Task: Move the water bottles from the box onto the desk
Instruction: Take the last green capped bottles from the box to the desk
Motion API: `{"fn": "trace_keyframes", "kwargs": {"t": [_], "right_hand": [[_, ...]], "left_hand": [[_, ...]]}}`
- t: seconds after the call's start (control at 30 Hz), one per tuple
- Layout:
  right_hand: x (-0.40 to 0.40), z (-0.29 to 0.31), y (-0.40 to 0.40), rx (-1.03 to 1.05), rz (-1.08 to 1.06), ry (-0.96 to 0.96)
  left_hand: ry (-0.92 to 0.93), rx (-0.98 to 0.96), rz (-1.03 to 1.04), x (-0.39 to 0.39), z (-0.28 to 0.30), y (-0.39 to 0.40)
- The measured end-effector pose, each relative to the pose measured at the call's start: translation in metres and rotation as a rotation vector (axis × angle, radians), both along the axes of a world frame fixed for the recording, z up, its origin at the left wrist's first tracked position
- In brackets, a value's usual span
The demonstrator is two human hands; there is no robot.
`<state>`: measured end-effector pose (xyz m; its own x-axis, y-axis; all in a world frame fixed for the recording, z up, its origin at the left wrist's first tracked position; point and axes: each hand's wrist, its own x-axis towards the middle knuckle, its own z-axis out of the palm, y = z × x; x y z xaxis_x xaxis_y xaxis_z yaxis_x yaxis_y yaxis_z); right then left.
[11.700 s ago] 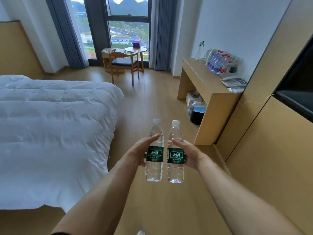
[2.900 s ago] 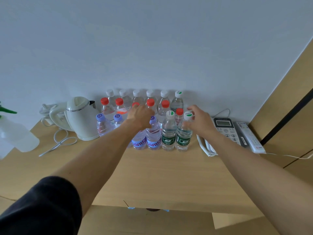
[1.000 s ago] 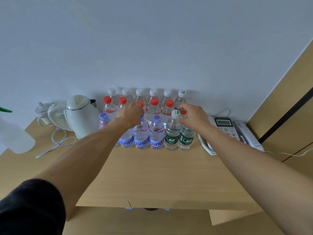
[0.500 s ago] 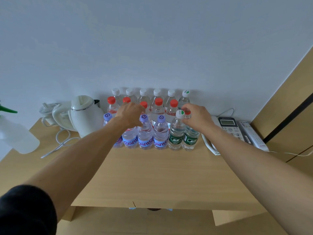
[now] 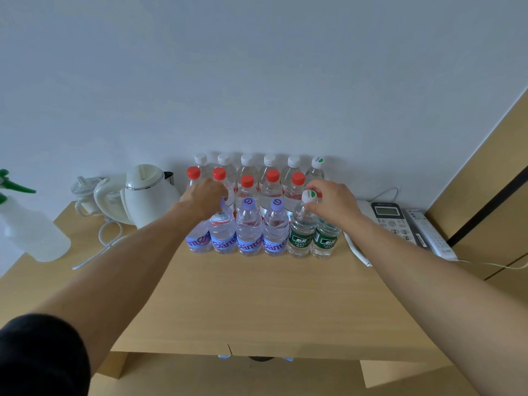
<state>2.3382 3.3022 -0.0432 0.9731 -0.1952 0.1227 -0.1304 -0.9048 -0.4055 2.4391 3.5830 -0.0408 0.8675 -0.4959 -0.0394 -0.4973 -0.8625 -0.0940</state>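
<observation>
**Water bottles ranked at the desk's back edge, both hands on the front row**

Water bottles (image 5: 258,212) stand upright in three rows against the wall at the back edge of the desk (image 5: 257,304): white caps rearmost, red caps in the middle, purple-labelled and green-labelled ones in front. Compared with half a second ago the rows look the same and both hands have barely shifted. The left hand (image 5: 204,197) has its fingers curled over the top of a purple-labelled bottle (image 5: 221,232) near the front row's left end. The right hand (image 5: 331,202) covers the top of the rightmost green-labelled bottle (image 5: 325,238), fingers curled around its neck, thumb beside the cap of the neighbouring green-labelled bottle (image 5: 300,235).

A white kettle (image 5: 148,192) stands just left of the rows, with a spray bottle (image 5: 28,227) near the left edge. A telephone (image 5: 391,221) and a remote (image 5: 428,235) lie by the right edge, the phone just beside the green bottles. Bare wood runs from the front row to the desk's front edge.
</observation>
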Motion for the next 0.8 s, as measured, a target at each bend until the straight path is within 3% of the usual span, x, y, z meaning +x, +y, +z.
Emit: {"fn": "trace_keyframes", "kwargs": {"t": [0.3,0.47,0.63,0.8], "right_hand": [[-0.001,-0.001,0.002,-0.007,-0.011,0.001],[-0.001,-0.001,0.003,-0.014,-0.014,0.002],[0.0,-0.002,0.005,-0.027,-0.025,-0.015],[0.001,-0.004,0.005,-0.037,-0.035,-0.016]], "left_hand": [[-0.01,-0.061,0.004,0.005,-0.004,0.012],[-0.182,0.058,0.117,0.013,0.007,0.044],[0.018,0.018,0.17,0.017,-0.011,0.055],[0.028,-0.043,0.155,0.021,-0.016,0.057]]}}
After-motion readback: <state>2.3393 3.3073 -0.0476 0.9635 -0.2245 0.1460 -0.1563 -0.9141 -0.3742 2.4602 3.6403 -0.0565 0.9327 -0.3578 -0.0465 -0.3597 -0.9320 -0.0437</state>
